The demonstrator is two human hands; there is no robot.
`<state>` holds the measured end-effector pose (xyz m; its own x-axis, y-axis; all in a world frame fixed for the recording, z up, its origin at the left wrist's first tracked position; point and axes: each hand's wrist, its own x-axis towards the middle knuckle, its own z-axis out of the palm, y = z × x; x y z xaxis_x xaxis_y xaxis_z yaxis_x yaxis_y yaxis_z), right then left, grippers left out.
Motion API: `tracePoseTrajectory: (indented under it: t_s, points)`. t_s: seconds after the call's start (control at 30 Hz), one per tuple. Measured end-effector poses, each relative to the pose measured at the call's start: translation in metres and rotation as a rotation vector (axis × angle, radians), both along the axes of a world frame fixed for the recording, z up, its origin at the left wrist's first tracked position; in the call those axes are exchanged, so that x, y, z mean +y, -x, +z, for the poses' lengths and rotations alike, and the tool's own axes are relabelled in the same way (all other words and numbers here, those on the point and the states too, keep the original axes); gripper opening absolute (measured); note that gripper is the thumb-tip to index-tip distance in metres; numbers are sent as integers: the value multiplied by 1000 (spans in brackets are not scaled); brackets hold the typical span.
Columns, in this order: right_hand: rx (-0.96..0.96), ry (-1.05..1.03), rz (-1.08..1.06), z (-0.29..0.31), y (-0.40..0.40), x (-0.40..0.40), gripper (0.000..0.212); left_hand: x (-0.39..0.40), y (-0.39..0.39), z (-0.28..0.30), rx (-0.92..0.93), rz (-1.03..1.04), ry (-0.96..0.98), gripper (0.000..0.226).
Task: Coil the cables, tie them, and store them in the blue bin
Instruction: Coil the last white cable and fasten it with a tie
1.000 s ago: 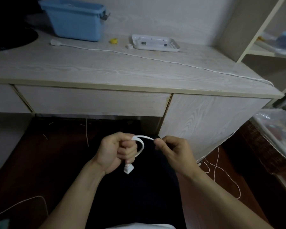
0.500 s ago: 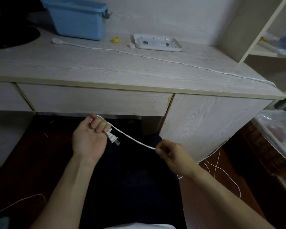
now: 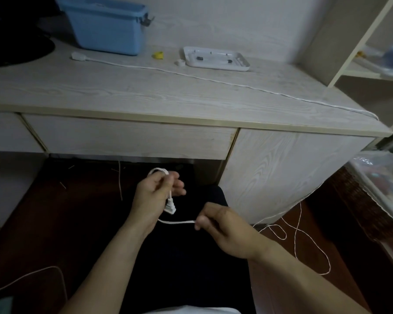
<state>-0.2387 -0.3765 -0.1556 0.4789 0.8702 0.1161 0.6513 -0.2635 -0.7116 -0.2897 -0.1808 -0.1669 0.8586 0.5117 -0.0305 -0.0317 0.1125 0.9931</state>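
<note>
**Cable looped in left hand, below desk edge**

Head view. Pale wood-grain desk (image 3: pixel 145 94) across the upper half, drawer front beneath, cabinet side at 3 o'clock. On top, at 11 o'clock against the wall: blue bin (image 3: pixel 107 26). Just right of it, a small yellow bit (image 3: pixel 158 55), then a white tray (image 3: pixel 216 58) near 12 o'clock. Dark round object (image 3: pixel 16 51) at 10 o'clock. Open shelves (image 3: pixel 370 71) at 2 o'clock. Dark reddish floor below.

White cable (image 3: pixel 213 79) running from a socket end by the bin, across the desk, over the corner at 3 o'clock, down to loose loops on the floor at 4 o'clock.

Left hand (image 3: pixel 154 196) at centre: thumb and forefinger pinching a small loop of cable, other fingers loosely spread, plug (image 3: pixel 170 207) hanging under the palm. Right hand (image 3: pixel 225 227) at 5 o'clock: fingers curled, pinching the cable just beside the left wrist.
</note>
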Motion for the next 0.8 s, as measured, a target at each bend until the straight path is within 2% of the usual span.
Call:
tracePoseTrajectory:
  t_s: [0.13,0.27,0.4,0.47,0.53,0.67,0.8]
  points:
    - [48,-116,-105,7,-4,-2,11,-2,8,4,116,-181,-165,22]
    - [31,-239,-264,7,-9,-6,2,-4,7,3,241,-296,-135,29]
    - [34,-284,-325,4,-7,-4,1,-9,14,6,435,-648,-218,41]
    - [94,-287,-365,3,-8,-4,1,-13,16,9,393,-731,-32,48]
    - [176,-283,-403,2,-10,-4,2,-10,15,12,325,-719,186,52]
    - [223,-229,-422,-1,-8,-2,11,-1,18,18,321,-839,335,43]
    - [187,-245,-434,1,-8,1,25,-8,16,20,244,-599,508,40]
